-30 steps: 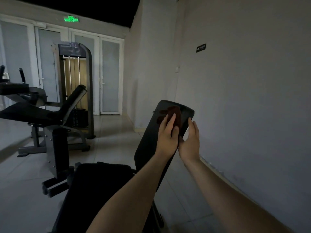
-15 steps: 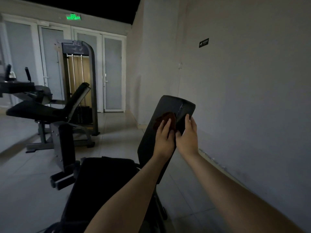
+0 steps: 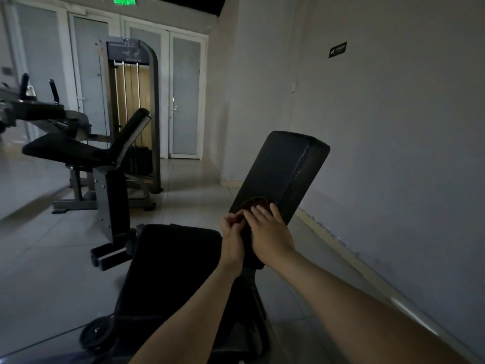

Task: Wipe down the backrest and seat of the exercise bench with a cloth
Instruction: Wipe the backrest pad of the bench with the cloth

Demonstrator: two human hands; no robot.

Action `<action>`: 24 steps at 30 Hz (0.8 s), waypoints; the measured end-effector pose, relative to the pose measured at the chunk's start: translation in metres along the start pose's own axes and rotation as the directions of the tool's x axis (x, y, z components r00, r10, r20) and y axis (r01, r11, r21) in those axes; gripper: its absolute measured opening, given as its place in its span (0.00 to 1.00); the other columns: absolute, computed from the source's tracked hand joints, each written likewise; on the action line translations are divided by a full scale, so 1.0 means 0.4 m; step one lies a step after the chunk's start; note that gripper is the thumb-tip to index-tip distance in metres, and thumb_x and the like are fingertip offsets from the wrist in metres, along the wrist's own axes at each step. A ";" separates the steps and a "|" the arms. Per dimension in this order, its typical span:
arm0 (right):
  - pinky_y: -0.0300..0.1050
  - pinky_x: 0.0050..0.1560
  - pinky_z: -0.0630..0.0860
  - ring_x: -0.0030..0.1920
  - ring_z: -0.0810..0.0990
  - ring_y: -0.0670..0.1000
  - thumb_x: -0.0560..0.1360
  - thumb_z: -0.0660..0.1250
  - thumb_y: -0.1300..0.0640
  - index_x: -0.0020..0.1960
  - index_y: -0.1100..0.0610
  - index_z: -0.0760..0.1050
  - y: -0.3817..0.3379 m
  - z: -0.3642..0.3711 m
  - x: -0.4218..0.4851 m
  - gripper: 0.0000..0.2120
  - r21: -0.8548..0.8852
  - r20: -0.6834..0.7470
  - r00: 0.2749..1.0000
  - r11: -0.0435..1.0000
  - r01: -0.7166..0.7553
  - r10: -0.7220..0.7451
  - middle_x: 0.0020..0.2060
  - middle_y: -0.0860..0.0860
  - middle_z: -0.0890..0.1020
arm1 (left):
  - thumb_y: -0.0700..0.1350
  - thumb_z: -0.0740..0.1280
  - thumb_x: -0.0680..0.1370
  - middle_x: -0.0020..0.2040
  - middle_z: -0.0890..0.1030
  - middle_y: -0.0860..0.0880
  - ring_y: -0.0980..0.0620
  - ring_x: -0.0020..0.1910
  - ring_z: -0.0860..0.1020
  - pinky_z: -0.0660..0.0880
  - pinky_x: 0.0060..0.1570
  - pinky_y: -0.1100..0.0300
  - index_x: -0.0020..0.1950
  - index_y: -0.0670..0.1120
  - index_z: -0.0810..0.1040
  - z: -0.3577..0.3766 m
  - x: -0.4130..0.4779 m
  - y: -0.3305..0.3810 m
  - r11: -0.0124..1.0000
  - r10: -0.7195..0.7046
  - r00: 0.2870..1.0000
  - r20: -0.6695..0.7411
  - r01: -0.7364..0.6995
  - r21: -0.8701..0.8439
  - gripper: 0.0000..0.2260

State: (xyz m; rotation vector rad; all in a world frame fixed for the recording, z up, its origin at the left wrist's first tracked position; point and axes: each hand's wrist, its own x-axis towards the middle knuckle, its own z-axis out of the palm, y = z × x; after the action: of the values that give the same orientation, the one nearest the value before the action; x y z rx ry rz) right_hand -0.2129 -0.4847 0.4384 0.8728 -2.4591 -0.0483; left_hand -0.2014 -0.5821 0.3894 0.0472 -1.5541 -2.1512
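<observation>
Where the black padded backrest (image 3: 282, 169) tilts upward, we see a dark reddish-brown cloth (image 3: 254, 202) bunched low on it. Our right hand (image 3: 270, 235) lies flat, fingers spread over the cloth. Our left hand (image 3: 232, 232) pinches its edge.

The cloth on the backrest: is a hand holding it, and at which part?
The right hand presses the cloth flat on the backrest; the left hand pinches its lower left edge.

Backrest (image 3: 278, 177) smooth, faintly glossy black upholstery; cloth (image 3: 256, 202) matt brown fabric.
</observation>
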 end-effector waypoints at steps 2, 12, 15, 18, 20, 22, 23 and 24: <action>0.56 0.76 0.33 0.80 0.44 0.55 0.79 0.59 0.48 0.78 0.51 0.58 -0.008 0.018 -0.003 0.29 -0.149 0.094 0.995 0.988 0.034 -0.020 0.80 0.56 0.53 | 0.43 0.60 0.80 0.59 0.79 0.45 0.46 0.57 0.79 0.77 0.59 0.45 0.60 0.54 0.71 -0.013 0.015 -0.001 0.999 -0.006 0.998 -0.067 0.009 0.046 0.10; 0.63 0.76 0.36 0.79 0.42 0.63 0.75 0.67 0.47 0.78 0.60 0.54 0.050 -0.110 0.171 0.39 -0.539 0.130 0.959 0.830 -0.146 0.253 0.79 0.60 0.48 | 0.49 0.54 0.84 0.68 0.75 0.50 0.49 0.63 0.76 0.73 0.64 0.53 0.76 0.57 0.63 -0.045 0.115 -0.052 0.889 -0.261 0.960 0.105 0.196 0.414 0.20; 0.65 0.75 0.36 0.78 0.41 0.67 0.78 0.60 0.44 0.79 0.58 0.51 0.011 -0.056 0.161 0.36 -0.542 0.150 0.960 0.832 -0.119 0.235 0.78 0.64 0.46 | 0.43 0.56 0.83 0.62 0.78 0.52 0.56 0.51 0.78 0.76 0.54 0.58 0.74 0.56 0.67 -0.062 0.139 -0.056 0.888 -0.265 0.952 0.155 0.178 0.425 0.20; 0.66 0.74 0.36 0.77 0.41 0.68 0.78 0.61 0.45 0.80 0.55 0.49 -0.063 0.048 0.118 0.36 -0.561 0.349 0.923 0.825 0.067 0.163 0.78 0.64 0.45 | 0.42 0.59 0.82 0.66 0.77 0.49 0.52 0.58 0.78 0.75 0.61 0.54 0.74 0.52 0.68 -0.089 0.144 -0.048 0.879 -0.224 0.960 0.168 0.124 0.461 0.20; 0.64 0.75 0.36 0.78 0.41 0.66 0.79 0.60 0.48 0.80 0.56 0.48 -0.080 0.079 0.132 0.35 -0.539 0.439 0.882 0.835 0.105 0.172 0.79 0.62 0.44 | 0.41 0.61 0.81 0.65 0.78 0.48 0.51 0.58 0.78 0.75 0.61 0.55 0.73 0.49 0.69 -0.111 0.156 -0.060 0.878 -0.219 0.961 0.171 0.118 0.465 0.19; 0.64 0.75 0.36 0.78 0.41 0.65 0.80 0.57 0.48 0.80 0.57 0.49 -0.071 0.075 0.178 0.32 -0.543 0.445 0.877 0.834 0.103 0.182 0.79 0.61 0.45 | 0.40 0.62 0.81 0.65 0.78 0.47 0.51 0.59 0.77 0.74 0.62 0.56 0.73 0.48 0.70 -0.128 0.184 -0.071 0.874 -0.231 0.957 0.177 0.125 0.470 0.19; 0.64 0.75 0.37 0.78 0.41 0.65 0.80 0.58 0.48 0.80 0.57 0.49 -0.059 0.066 0.209 0.33 -0.567 0.434 0.877 0.819 0.086 0.208 0.79 0.61 0.44 | 0.40 0.62 0.81 0.65 0.78 0.47 0.50 0.60 0.77 0.73 0.63 0.56 0.73 0.48 0.69 -0.132 0.201 -0.072 0.874 -0.240 0.954 0.180 0.132 0.468 0.20; 0.65 0.75 0.38 0.78 0.40 0.66 0.79 0.60 0.47 0.80 0.58 0.47 -0.042 0.053 0.248 0.36 -0.602 0.412 0.875 0.796 0.055 0.252 0.79 0.61 0.43 | 0.40 0.63 0.80 0.66 0.78 0.48 0.49 0.62 0.76 0.72 0.64 0.57 0.74 0.49 0.69 -0.136 0.221 -0.071 0.873 -0.243 0.952 0.188 0.130 0.471 0.21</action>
State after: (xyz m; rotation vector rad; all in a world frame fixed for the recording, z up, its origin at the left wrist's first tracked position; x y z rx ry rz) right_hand -0.2784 -0.5603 0.4630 0.4657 -2.6523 -1.0708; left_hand -0.2735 -0.6589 0.3662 0.0968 -2.2596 -1.9362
